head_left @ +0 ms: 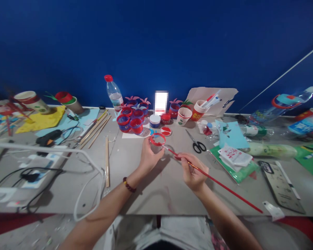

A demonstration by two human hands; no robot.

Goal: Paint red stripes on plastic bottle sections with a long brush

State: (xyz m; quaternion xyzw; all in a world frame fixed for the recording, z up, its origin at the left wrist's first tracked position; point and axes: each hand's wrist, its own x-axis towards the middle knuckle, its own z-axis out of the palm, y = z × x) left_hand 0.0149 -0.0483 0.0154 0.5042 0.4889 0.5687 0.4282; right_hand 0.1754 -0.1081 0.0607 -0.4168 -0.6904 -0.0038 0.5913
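Note:
My left hand (149,155) is wrapped round a small clear cup (156,148) with a red-painted rim, near the middle of the table. In my right hand (194,172) is a long red paintbrush (224,187), its tip at the cup's near right side. Just beyond the cup lies a round lid (166,131) with red paint on it. Behind that stand a red paint jar (165,118) and a white-lidded jar (154,121). Several red and blue painted cups (136,125) are grouped to the left of the jars.
Black scissors (199,147) lie right of centre. Paper cups (184,116), one holding pens, stand behind them. A phone (280,187) and plastic bottles lie at the right. Wooden sticks (107,161), a glue gun (49,138), cables and a power strip (45,170) occupy the left.

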